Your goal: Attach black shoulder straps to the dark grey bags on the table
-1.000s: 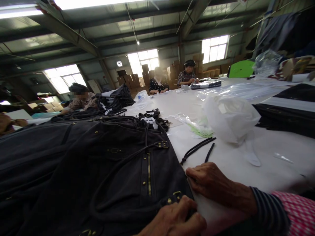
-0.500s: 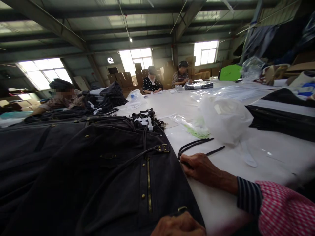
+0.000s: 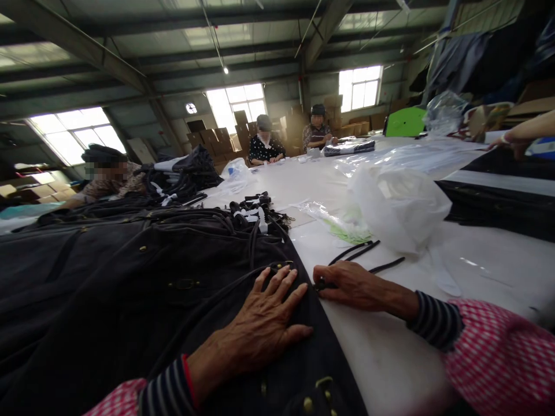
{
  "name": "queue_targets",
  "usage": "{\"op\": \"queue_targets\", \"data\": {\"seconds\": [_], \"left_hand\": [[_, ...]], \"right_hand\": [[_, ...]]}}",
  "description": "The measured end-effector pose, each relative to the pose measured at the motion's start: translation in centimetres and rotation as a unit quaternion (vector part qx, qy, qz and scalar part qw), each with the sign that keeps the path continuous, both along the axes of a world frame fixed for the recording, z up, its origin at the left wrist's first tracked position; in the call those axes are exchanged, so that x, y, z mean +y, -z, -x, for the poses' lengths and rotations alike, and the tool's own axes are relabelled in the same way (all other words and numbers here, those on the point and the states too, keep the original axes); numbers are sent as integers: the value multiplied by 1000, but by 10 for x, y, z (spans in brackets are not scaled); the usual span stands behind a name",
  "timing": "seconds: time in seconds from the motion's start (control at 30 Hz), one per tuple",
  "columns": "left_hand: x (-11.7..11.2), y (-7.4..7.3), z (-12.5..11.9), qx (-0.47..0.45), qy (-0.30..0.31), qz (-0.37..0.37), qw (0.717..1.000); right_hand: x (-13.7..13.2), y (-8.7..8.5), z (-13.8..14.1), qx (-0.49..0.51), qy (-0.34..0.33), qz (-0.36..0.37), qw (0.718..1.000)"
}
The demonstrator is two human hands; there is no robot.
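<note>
A dark cloth garment (image 3: 113, 312) with brass-coloured snaps and buckles covers the near left of the table. My left hand (image 3: 262, 323) lies flat on it near its right edge, fingers spread, covering the zip and part of the strap. Just beyond that edge, my right hand (image 3: 358, 286) is closed around dark cords (image 3: 388, 266), whose loose ends stick out past the knuckles onto the white table (image 3: 303, 237). Part of the cords is hidden inside the fist. A long dark strap (image 3: 212, 300) runs across the garment under my left hand.
Dark straps with white tags (image 3: 255, 211) lie bunched beyond the garment. A crumpled white plastic bag (image 3: 396, 208) sits past my right hand. Folded black cloth (image 3: 498, 205) lies right, near another person's hand (image 3: 515, 141). Several co-workers work around the table; boxes stand behind.
My left hand has moved up from the bottom edge and now lies flat on the garment. The right hand still grips the cords, slightly shifted. Another person's arm has entered at right.
</note>
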State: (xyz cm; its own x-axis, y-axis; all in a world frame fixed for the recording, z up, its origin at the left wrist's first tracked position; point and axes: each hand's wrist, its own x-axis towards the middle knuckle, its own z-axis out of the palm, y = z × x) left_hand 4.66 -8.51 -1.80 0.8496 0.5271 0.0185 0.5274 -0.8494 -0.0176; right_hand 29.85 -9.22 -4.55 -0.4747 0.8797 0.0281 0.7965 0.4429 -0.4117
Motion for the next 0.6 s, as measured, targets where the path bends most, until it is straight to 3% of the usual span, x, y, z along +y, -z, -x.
{"op": "queue_targets", "data": {"seconds": [0.1, 0.17, 0.27, 0.47, 0.6], "left_hand": [[4, 20, 5, 2, -20, 11, 1000], [2, 24, 6, 0, -27, 15, 1000], [-1, 19, 6, 3, -32, 33, 999], [0, 13, 10, -15, -36, 73, 997], [-5, 18, 11, -40, -27, 118, 992]], "right_hand": [[-8, 8, 1, -7, 21, -18, 1000], [-14, 16, 4, -36, 35, -43, 998], [-20, 22, 7, -68, 19, -78, 994], [-34, 24, 7, -42, -17, -87, 995], [-38, 50, -2, -27, -6, -82, 996]]}}
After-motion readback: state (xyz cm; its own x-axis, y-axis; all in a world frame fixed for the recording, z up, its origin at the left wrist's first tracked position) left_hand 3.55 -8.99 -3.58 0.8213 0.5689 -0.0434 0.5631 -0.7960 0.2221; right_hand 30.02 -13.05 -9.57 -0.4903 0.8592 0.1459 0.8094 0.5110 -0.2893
